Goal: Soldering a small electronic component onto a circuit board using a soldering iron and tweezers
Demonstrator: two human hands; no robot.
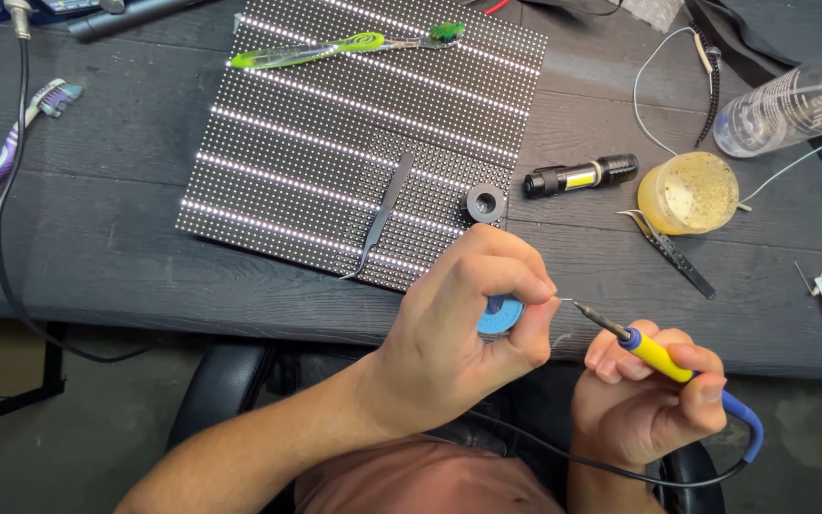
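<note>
My left hand (463,324) grips a small blue round spool (499,315) and pinches a thin wire end between thumb and forefinger. My right hand (649,400) holds a soldering iron (654,354) with a yellow and blue handle; its metal tip meets the wire end just right of my left fingers. Both hands hover at the front edge of the dark wooden table (107,238). A black LED matrix panel (335,124) with lit white rows lies beyond, with black tweezers (382,214) and a small black ring (485,203) resting on it.
A green toothbrush (335,48) lies on the panel's far edge, a purple one (2,157) at the left. A black flashlight (580,176), a yellow round tub (688,193), a second pair of tweezers (673,252), a clear bottle (792,105) and thin wires sit to the right.
</note>
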